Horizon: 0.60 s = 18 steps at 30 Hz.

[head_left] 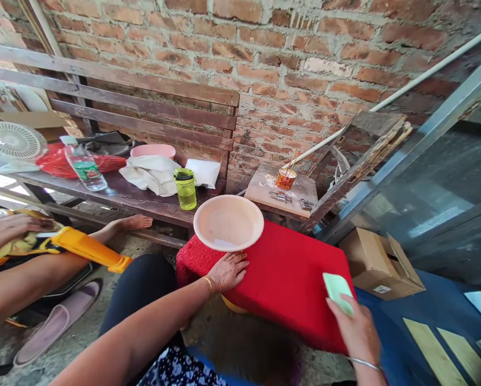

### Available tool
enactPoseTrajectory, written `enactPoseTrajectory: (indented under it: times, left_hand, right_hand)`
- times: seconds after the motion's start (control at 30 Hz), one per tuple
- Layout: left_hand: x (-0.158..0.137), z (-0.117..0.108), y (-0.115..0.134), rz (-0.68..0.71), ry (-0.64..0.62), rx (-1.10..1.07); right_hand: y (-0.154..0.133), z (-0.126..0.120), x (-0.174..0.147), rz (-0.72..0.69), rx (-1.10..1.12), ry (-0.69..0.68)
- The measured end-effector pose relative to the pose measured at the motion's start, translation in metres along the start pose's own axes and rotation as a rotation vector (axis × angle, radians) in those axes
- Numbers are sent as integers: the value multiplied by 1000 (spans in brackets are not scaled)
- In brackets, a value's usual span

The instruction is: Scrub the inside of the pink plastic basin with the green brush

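My left hand (229, 269) lies flat on the red cloth (292, 268), fingers stretched out. Its fingertips are at the near edge of a pale pink basin (251, 222); whether they press on it I cannot tell. A little liquid or a pale thing shows at the basin's bottom. Over the right end of the cloth, my right hand (355, 324) grips a pale green sponge-like pad (337, 289) between thumb and fingers. This hand is slightly blurred.
Behind stands a wooden bench (143, 201) with a green bottle (185, 190), white cloth (154, 174), water bottle (85, 166) and fan (17, 140). A small table (260, 187) bears a paper cup (286, 179) and padlocks. A cardboard box (375, 268) sits right. Another person's hand (13, 230) is left.
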<state>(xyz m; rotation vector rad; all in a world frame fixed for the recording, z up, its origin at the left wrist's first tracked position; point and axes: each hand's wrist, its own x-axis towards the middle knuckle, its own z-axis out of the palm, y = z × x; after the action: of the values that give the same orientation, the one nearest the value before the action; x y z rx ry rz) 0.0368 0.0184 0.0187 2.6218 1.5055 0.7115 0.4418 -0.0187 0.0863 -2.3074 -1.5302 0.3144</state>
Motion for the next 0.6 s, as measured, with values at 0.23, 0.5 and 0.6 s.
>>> enactPoseTrajectory:
  times: [0.23,0.5,0.6]
  left_hand:
    - [-2,-3,-4,12,-37,47]
    - [-4,2,-9,38,-4,59]
    - [-4,2,-9,38,-1,47]
  right_hand:
    - [-160,76,-40,-541,-83,-186]
    - [-42,24,27,-278,-176,-105]
    - [20,6,50,-21,-5,-52]
